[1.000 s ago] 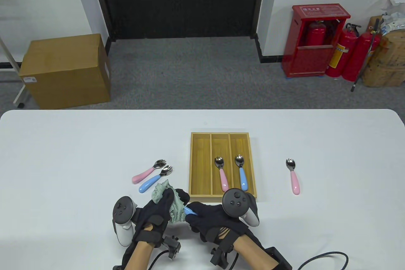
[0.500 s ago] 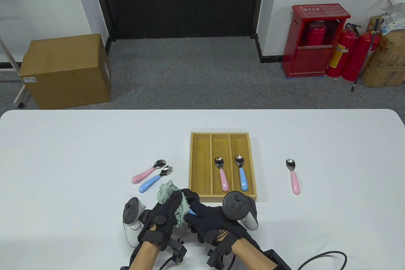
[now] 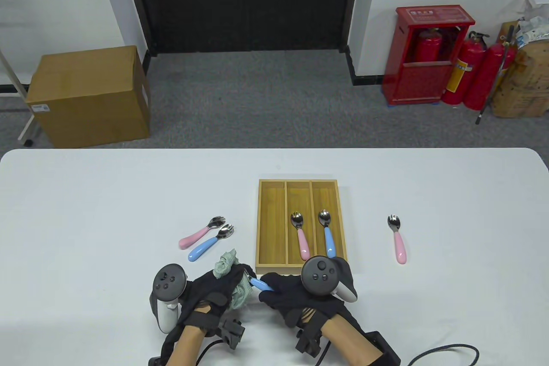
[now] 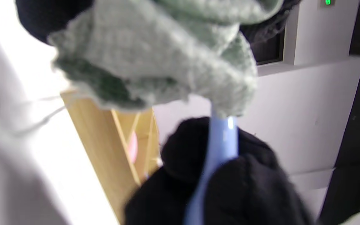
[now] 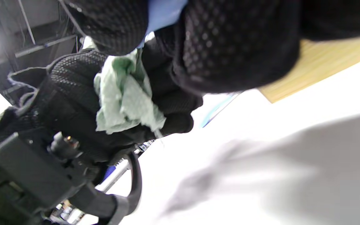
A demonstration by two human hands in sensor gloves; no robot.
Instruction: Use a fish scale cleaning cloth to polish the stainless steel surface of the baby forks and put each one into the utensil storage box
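Note:
My left hand (image 3: 218, 288) grips a crumpled green cloth (image 3: 227, 264) wrapped over the steel end of a blue-handled baby fork (image 3: 260, 284). My right hand (image 3: 287, 295) holds that fork by its blue handle (image 4: 220, 147); the fork head is hidden inside the cloth (image 4: 167, 53). The wooden storage box (image 3: 271, 233) lies just beyond my hands, with a pink-handled fork (image 3: 300, 235) in its middle slot and a blue-handled fork (image 3: 327, 233) in its right slot. In the right wrist view the cloth (image 5: 127, 97) bulges from my left glove.
A pink fork (image 3: 200, 233) and a blue fork (image 3: 210, 243) lie side by side left of the box. Another pink fork (image 3: 397, 239) lies alone to the right. The box's left slot (image 3: 272, 224) holds nothing. Beyond the table stand a cardboard box (image 3: 88, 95) and a red extinguisher cabinet (image 3: 424, 55).
My left hand with the cloth slid right along the fork, then back left, exposing more blue handle. My right hand shifted slightly right.

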